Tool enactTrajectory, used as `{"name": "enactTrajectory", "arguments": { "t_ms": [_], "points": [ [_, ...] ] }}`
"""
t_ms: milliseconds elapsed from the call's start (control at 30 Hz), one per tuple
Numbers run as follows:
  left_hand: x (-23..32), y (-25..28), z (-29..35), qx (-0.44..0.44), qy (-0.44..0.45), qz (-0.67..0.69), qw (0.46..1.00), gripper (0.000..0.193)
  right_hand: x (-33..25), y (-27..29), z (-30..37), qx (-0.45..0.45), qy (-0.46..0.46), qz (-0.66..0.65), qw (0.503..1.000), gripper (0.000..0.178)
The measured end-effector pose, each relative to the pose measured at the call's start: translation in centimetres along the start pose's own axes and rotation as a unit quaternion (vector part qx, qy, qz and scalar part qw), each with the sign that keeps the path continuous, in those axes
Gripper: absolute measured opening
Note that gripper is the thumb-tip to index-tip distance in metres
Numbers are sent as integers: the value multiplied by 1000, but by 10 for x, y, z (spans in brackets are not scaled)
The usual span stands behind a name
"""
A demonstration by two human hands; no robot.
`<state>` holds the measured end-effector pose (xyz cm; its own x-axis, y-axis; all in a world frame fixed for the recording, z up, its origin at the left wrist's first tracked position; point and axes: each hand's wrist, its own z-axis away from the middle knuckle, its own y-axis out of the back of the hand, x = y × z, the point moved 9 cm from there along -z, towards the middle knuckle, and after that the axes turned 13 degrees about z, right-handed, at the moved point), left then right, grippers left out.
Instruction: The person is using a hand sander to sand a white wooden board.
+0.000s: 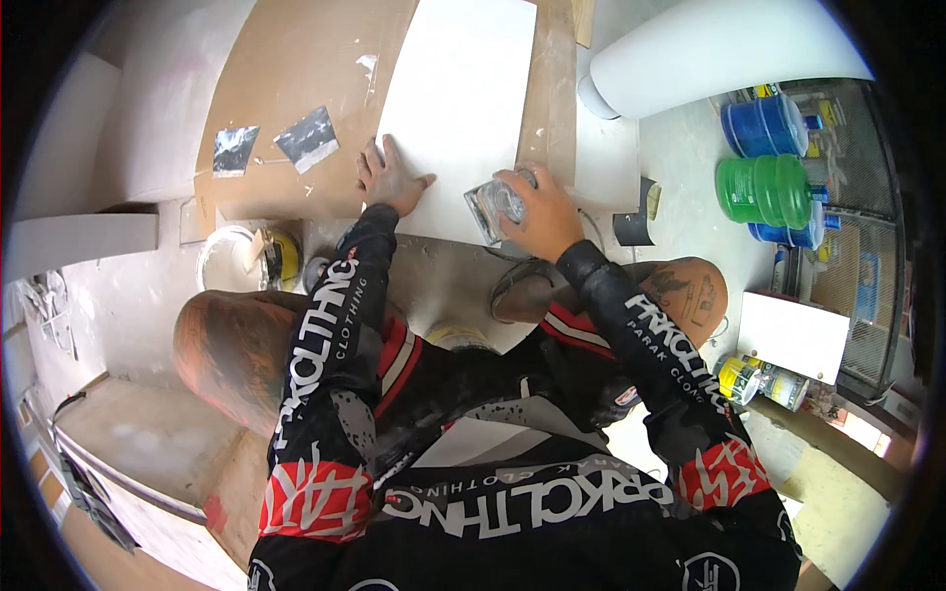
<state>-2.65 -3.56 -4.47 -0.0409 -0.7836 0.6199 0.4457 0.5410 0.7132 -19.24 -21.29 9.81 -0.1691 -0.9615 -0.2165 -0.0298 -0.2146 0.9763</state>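
A long white board [456, 94] lies over a brown cardboard sheet [296, 74] in front of me. My left hand [392, 180] rests with fingers spread on the board's left edge near its close end, pressing flat and holding nothing. At the right near corner, my right hand [541, 209] is wrapped round the top of a dusty grey palm sander [486, 213]. The sander's square pad sits on the white surface. A cord seems to run from it beside my right wrist. Two dark abrasive sheets [307, 139] lie on the cardboard left of the board.
A white bucket [225, 261] and a yellow can [285, 258] stand by my left knee. Another dark sheet [636, 219] lies right of the sander. Blue and green water jugs [764, 191] line a mesh rack at right. A large white cylinder [719, 54] extends across the far right.
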Motion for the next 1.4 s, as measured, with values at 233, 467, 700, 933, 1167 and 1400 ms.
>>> {"name": "enactTrajectory", "arguments": {
  "t_ms": [233,467,700,933,1167,1400],
  "points": [
    [-5,5,1,9,-53,11,999,113,-38,-11,31,-7,28,32,999,57],
    [-7,5,2,-10,-4,-4,1000,107,-1,-3,-30,6,-2,33,999,62],
    [-5,19,16,29,-12,36,999,99,43,-2,-87,-15,-56,21,998,64],
    [-83,-17,108,297,327,467,766,76,25,-5,-41,-12,-14,23,1000,62],
    [-54,-96,107,81,288,803,515,74,-9,-2,19,5,47,1,999,62],
    [-60,-94,105,28,310,773,553,75,-13,-1,23,-8,33,19,999,61]
  ]
}}
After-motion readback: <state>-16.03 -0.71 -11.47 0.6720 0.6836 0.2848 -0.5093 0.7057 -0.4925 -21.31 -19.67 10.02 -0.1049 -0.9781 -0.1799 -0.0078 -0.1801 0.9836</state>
